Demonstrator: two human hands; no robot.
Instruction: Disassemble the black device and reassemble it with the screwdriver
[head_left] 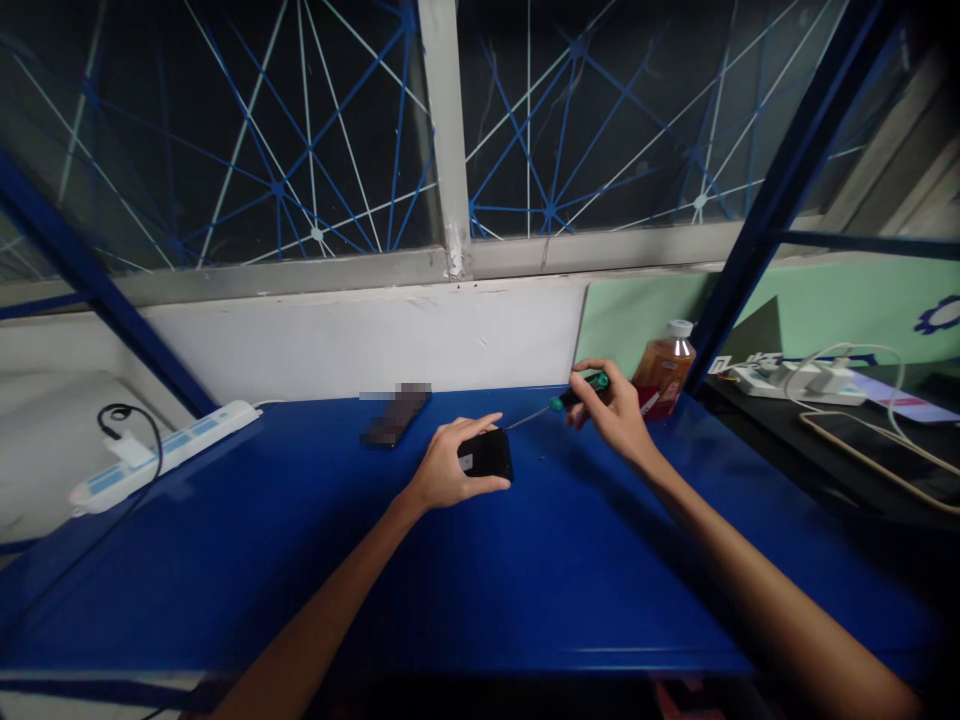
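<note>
My left hand [446,465] grips a small black box-shaped device [489,455] on the blue table, thumb along its near side and fingers along the far side. A pale patch shows on the device beside my palm. In my right hand [611,405] is a screwdriver [576,392] with a black and green handle. Its thin metal shaft slants down to the left, and the tip is at the device's far right corner; whether it touches a screw is too small to tell. A tiny dark piece, perhaps a screw [541,458], lies on the table right of the device.
A dark, partly blurred flat object [397,415] lies behind my left hand. On the left is a white power strip [169,455] with a plugged-in cable. A drink bottle [667,365] stands at the back right, near the blue frame post [772,210]. Chargers and phones lie farther right.
</note>
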